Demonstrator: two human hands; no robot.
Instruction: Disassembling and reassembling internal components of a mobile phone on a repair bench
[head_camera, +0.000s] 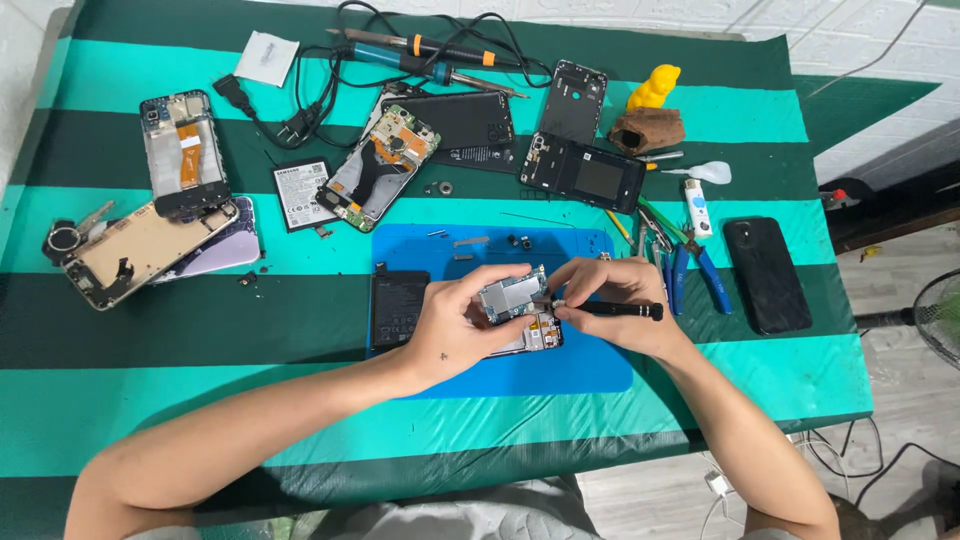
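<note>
fingers of my left hand (455, 325) grasp the opened silver phone body with exposed circuit board (518, 312) at frame centre, over the blue rubber mat (590, 365); my right hand (615, 305) pinches a slim black screwdriver (625, 311) against it.

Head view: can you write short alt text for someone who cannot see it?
The left hand grips an opened phone over a blue work mat while the right hand holds a black screwdriver to it. Dismantled phones, a battery and blue pliers lie on the green striped table.
</note>
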